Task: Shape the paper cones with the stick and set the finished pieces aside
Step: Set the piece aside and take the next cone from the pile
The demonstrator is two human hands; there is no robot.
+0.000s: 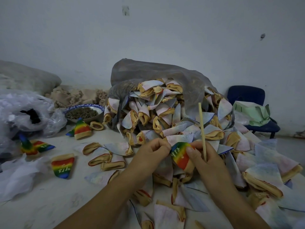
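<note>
Table (pixel 66 204), grey bag (pixel 148 70) of cones (pixel 165 113)

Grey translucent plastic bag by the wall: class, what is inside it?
Inside the grey translucent plastic bag lies a heap of pale cones with tan rims, spilling out of its mouth. Whatever sits deeper, behind the heap and the cloudy film, is covered.

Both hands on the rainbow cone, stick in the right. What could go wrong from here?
1. The right hand grips the stick and the rainbow cone together; the stick may slip or go in crooked.
2. The pile spilling from the grey bag sits just behind the left hand and could slide onto the work.
3. Finished pieces lie beside unshaped ones at left; they may get mixed.
</note>
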